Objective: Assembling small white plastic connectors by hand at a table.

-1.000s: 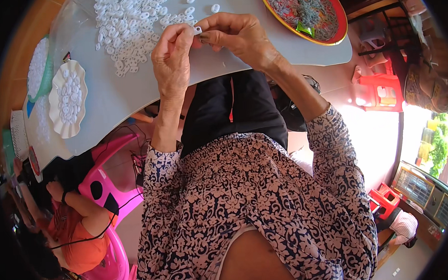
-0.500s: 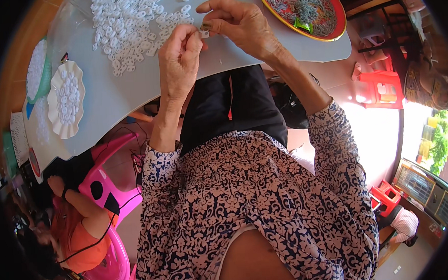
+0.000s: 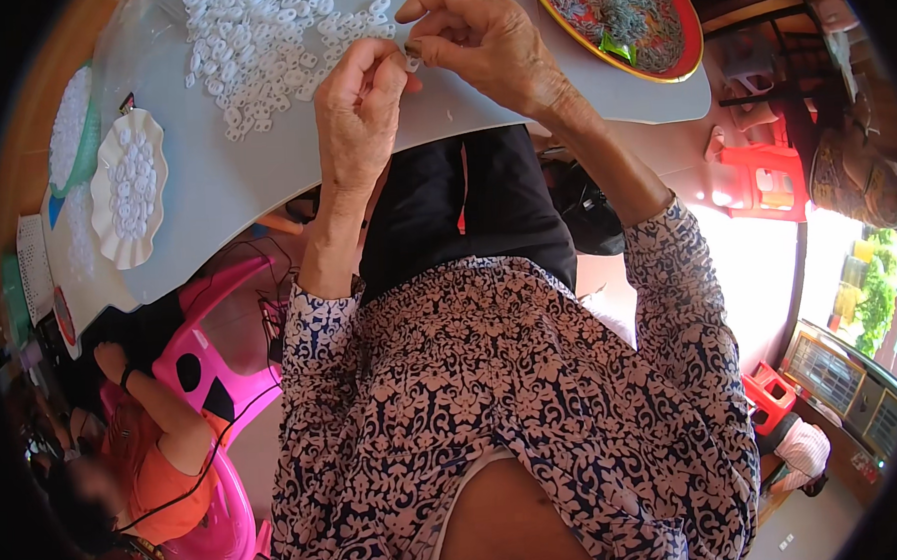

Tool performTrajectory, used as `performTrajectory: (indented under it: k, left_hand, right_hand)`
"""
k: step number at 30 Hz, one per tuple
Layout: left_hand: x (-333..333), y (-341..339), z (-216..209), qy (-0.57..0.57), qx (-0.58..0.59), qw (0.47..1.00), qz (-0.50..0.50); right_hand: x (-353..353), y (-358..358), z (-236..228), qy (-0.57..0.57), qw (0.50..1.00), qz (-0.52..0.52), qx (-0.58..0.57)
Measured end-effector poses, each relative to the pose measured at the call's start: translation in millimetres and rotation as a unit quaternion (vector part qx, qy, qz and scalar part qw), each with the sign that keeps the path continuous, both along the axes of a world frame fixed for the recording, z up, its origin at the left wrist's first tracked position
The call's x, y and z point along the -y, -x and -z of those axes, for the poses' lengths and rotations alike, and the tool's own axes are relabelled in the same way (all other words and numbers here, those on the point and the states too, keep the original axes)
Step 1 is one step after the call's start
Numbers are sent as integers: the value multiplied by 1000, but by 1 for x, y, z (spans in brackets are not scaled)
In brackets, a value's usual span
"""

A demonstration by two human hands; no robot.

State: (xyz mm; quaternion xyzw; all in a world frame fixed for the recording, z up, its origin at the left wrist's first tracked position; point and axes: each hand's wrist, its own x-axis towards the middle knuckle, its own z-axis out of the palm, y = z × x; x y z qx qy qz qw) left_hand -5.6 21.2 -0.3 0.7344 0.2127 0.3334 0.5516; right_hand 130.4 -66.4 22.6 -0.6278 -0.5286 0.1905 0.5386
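Observation:
Both my hands meet over the near part of a grey table [image 3: 234,174]. My left hand [image 3: 359,119] is closed, its thumb and forefinger pinching a small white plastic piece [image 3: 413,64]. From the other side my right hand [image 3: 489,53] comes up to the same piece with thumb and forefinger pressed together; whatever is between these fingertips is too small to make out. Just beyond my left hand spreads a heap of similar white plastic pieces [image 3: 243,49], each with holes. Right of my right hand stands a round red tray [image 3: 694,54] of small grey metal parts with a green packet [image 3: 616,48] on them.
On the table's left are a white scalloped dish [image 3: 125,256] and a green container [image 3: 91,125], both with white pieces. A person in orange [image 3: 173,492] sits by a pink chair [image 3: 241,524] at the lower left. Red stools [image 3: 765,181] stand to the right.
My hands stay together at the white piece, with only small shifts of the fingers. The view has moved slightly, so the red tray appears a little farther right.

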Motion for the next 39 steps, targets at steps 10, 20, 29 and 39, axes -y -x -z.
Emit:
performTrajectory:
  k: [10, 20, 29, 39]
  left_hand:
    - [-2, 1, 4, 24, 46, 999, 13]
    - [-5, 1, 9, 78, 69, 993, 58]
    - [-5, -1, 9, 89, 74, 991, 70]
    - [-2, 1, 4, 58, 38, 996, 57]
  right_hand:
    - [-2, 9, 13, -29, 997, 32, -65]
    - [4, -3, 8, 31, 996, -52, -67]
    - [1, -10, 11, -8, 983, -108, -148]
    - [4, -5, -3, 3, 998, -58, 20]
